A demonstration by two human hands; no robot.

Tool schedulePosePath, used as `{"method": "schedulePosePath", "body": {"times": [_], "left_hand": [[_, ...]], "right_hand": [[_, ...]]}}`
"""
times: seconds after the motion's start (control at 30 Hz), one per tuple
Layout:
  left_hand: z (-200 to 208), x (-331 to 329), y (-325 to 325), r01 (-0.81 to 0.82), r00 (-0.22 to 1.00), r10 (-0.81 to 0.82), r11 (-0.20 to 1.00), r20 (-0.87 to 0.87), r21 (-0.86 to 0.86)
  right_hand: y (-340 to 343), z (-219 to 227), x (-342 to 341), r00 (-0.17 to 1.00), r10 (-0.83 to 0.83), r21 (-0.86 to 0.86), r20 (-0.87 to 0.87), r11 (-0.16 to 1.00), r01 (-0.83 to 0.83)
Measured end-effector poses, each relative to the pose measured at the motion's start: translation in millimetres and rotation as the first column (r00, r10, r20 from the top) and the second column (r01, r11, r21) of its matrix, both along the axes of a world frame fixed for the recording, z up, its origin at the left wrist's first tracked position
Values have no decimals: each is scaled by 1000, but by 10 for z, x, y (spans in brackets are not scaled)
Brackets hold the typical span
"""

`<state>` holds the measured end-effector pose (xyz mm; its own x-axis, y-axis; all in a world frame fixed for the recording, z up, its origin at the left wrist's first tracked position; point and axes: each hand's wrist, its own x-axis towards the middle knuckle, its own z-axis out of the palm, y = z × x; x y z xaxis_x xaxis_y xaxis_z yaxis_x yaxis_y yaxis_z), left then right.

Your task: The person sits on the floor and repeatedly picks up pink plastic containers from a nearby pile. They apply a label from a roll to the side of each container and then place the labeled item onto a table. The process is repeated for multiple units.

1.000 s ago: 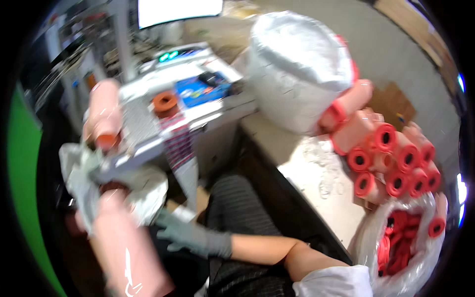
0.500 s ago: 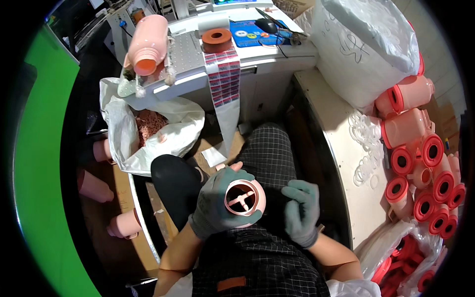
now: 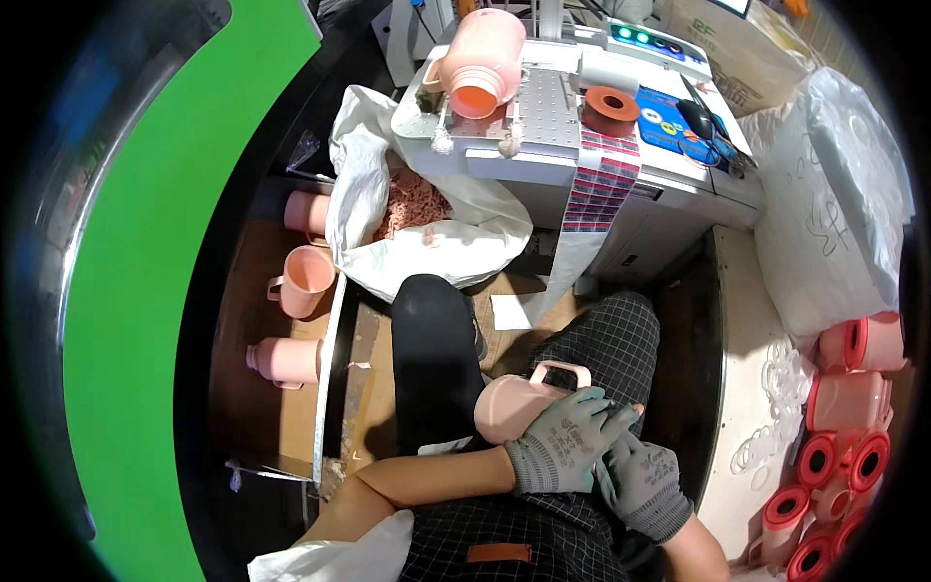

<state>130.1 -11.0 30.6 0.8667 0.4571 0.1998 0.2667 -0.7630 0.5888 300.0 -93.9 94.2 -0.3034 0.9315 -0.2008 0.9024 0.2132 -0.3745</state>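
A strip of red and white labels (image 3: 593,184) is hanging over the machine bench's front edge, beside a white sack (image 3: 407,209). On the lap, a pink jug (image 3: 524,403) is being gripped by the gloved left hand (image 3: 567,448); the right hand (image 3: 645,482) is curled just beside it.

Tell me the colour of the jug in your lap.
Pale pink jug, left hand resting on it; seen in the head view.

Both gloved in grey: left hand (image 3: 564,448) curled with fingers (image 3: 593,419) bent, forearm bare; right hand (image 3: 648,483) tucked just beneath, touching it.
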Motion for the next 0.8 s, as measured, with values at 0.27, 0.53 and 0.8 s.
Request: {"method": "schedulePosePath", "body": {"times": [0.27, 0.53, 0.8], "left_hand": [[25, -103, 43, -62, 990, 69, 996, 125, -63], [118, -864, 294, -270, 885, 320, 945, 340, -186], [331, -503, 229, -69, 951, 97, 992, 293, -104]], "right_hand": [[67, -154, 105, 960, 100, 108, -262, 991, -74], [83, -567, -120, 543, -284, 318, -791, 568, 760], [1880, -697, -678, 950, -19, 774, -313, 574, 267]]}}
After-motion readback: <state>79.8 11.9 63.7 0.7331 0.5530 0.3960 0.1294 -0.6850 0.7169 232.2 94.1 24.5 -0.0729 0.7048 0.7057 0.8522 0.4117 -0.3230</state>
